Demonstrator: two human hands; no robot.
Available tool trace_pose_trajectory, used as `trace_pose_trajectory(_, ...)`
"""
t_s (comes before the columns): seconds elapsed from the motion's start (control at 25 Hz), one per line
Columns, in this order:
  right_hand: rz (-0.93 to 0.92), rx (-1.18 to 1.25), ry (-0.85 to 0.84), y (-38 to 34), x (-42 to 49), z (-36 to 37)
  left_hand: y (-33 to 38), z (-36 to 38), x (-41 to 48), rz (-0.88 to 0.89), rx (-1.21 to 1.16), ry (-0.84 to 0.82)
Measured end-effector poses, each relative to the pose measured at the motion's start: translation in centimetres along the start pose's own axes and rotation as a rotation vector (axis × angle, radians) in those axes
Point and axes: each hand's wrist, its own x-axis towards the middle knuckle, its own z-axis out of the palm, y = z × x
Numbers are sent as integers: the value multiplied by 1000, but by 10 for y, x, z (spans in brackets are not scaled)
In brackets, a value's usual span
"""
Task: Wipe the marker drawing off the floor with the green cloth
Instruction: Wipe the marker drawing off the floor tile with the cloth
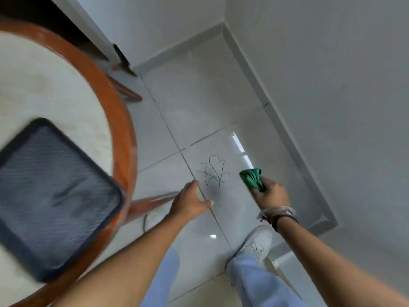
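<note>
A dark marker drawing (213, 171), a loopy scribble, lies on the glossy white tiled floor (199, 103). My right hand (271, 192) is closed around a bunched green cloth (252, 178), which sticks out just right of the scribble and does not touch it. My left hand (191, 199) hangs below and left of the drawing, fingers apart, holding nothing.
A round table (122, 134) with an orange-brown rim fills the left side and carries a dark tray (53, 196). Wooden table legs (152, 201) reach toward my left hand. White walls and a skirting board (285, 134) bound the right. My white shoe (256, 242) stands below the drawing.
</note>
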Motion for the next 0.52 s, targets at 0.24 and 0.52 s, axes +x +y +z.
trace_pose_trajectory(0.24, -297, -442, -100, 82, 122, 219, -88, 106, 191, -49, 701, -10)
trace_pose_trajectory(0.52, -365, -557, -115, 120, 103, 306, -127, 160, 237, -104, 892, 61)
